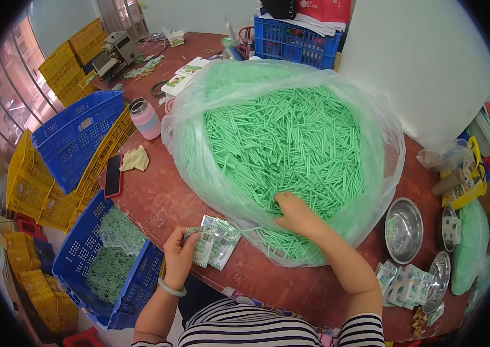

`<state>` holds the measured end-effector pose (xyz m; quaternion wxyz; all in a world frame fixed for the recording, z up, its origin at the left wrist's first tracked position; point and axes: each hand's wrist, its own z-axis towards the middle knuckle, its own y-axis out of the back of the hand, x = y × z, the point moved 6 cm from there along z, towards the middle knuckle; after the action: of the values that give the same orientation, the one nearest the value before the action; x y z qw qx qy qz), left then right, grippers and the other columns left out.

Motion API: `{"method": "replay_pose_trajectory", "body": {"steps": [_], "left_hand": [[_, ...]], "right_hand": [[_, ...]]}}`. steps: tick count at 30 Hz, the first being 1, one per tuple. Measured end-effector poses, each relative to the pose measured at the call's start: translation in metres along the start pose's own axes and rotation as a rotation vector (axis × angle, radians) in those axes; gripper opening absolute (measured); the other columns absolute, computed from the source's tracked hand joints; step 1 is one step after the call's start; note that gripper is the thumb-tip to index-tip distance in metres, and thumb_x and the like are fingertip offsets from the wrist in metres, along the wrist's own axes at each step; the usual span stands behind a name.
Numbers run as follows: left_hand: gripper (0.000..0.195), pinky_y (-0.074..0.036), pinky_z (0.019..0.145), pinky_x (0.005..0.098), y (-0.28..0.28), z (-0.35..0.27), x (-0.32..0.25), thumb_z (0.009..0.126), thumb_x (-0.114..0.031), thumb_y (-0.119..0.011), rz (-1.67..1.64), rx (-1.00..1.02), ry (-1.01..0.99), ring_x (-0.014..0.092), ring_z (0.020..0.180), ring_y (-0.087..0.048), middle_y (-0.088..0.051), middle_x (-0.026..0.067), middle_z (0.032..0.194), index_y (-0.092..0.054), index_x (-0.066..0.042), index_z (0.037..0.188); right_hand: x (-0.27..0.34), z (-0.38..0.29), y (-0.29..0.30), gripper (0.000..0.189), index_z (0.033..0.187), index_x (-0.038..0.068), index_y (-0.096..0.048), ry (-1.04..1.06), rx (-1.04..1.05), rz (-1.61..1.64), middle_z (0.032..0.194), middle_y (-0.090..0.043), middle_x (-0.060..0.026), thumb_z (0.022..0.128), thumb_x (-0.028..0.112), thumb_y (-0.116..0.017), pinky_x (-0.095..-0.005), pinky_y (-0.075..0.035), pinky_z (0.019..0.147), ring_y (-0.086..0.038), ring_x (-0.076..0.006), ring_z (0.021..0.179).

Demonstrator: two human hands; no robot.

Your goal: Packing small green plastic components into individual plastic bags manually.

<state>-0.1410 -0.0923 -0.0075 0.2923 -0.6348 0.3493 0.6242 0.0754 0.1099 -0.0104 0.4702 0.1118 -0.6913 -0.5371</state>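
A large clear plastic bag [383, 173] stands wide open on the table, full of short, thin green sticks [288, 134]. My right hand [295, 212] reaches over its near rim, fingertips down among the sticks. Whether those fingers grip any is hidden. Between thumb and fingers, my left hand [178, 253] pinches a small printed plastic packet [202, 248] by its upper edge. Similar packets [224, 247] lie overlapping on the table just right of it. Below the bag's opening, more green sticks [284, 243] show in a fold of the plastic.
The red-brown table [158, 191] carries a pink flask [145, 119], a phone [113, 175] and a cloth [135, 158]. On the right are steel bowls [404, 256] and stacked packets [405, 284]. A blue crate [134, 288] holding packets stands below the left edge. A blue basket [297, 43] sits behind.
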Motion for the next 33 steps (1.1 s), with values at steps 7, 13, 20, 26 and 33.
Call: {"method": "replay_pose_trajectory", "body": {"steps": [7, 13, 20, 26, 33], "left_hand": [[0.010, -0.047, 0.069, 0.0203, -0.025, -0.003, -0.006, 0.085, -0.001, -0.065, -0.218, 0.181, 0.148, 0.005, 0.076, -0.057, -0.065, 0.0011, 0.087, -0.061, 0.000, 0.094], [0.009, -0.045, 0.065, 0.0194, -0.051, 0.000, -0.009, 0.083, 0.000, -0.067, -0.239, 0.241, 0.115, 0.004, 0.072, -0.055, -0.063, -0.0012, 0.082, -0.063, 0.000, 0.091], [0.009, -0.044, 0.063, 0.0189, -0.069, 0.001, 0.000, 0.083, 0.000, -0.068, -0.189, 0.324, 0.102, 0.004, 0.071, -0.055, -0.063, -0.0012, 0.081, -0.064, 0.000, 0.091], [0.011, -0.045, 0.065, 0.0191, -0.080, 0.001, -0.009, 0.082, 0.001, -0.068, -0.248, 0.331, 0.111, 0.004, 0.073, -0.055, -0.064, -0.0008, 0.082, -0.063, -0.001, 0.092], [0.009, -0.044, 0.063, 0.0187, -0.079, -0.001, -0.007, 0.082, 0.001, -0.068, -0.228, 0.343, 0.071, 0.004, 0.071, -0.055, -0.064, -0.0015, 0.080, -0.063, -0.002, 0.090]], "right_hand": [[-0.002, -0.003, 0.002, 0.035, 0.101, 0.001, -0.055, -0.007, 0.042, -0.046, 0.096, -0.055, -0.0195, 0.070, 0.010, -0.068, -0.0440, -0.047, 0.077, -0.056, -0.0388, 0.092], [0.001, -0.006, 0.003, 0.033, 0.100, 0.000, -0.056, 0.073, 0.008, 0.025, 0.091, -0.055, -0.0178, 0.071, 0.010, -0.068, -0.0436, -0.047, 0.077, -0.056, -0.0377, 0.089], [-0.007, -0.008, 0.003, 0.026, 0.096, -0.001, -0.055, 0.095, -0.006, 0.003, 0.090, -0.055, -0.0191, 0.073, 0.010, -0.065, -0.0454, -0.047, 0.076, -0.057, -0.0396, 0.088], [-0.004, -0.009, 0.007, 0.030, 0.098, -0.001, -0.053, 0.092, 0.056, 0.020, 0.091, -0.056, -0.0193, 0.074, 0.009, -0.066, -0.0466, -0.046, 0.077, -0.056, -0.0394, 0.091], [-0.012, -0.010, -0.004, 0.030, 0.101, -0.002, -0.052, 0.095, 0.065, -0.018, 0.097, -0.057, -0.0207, 0.078, 0.012, -0.064, -0.0465, -0.045, 0.080, -0.055, -0.0392, 0.093]]}}
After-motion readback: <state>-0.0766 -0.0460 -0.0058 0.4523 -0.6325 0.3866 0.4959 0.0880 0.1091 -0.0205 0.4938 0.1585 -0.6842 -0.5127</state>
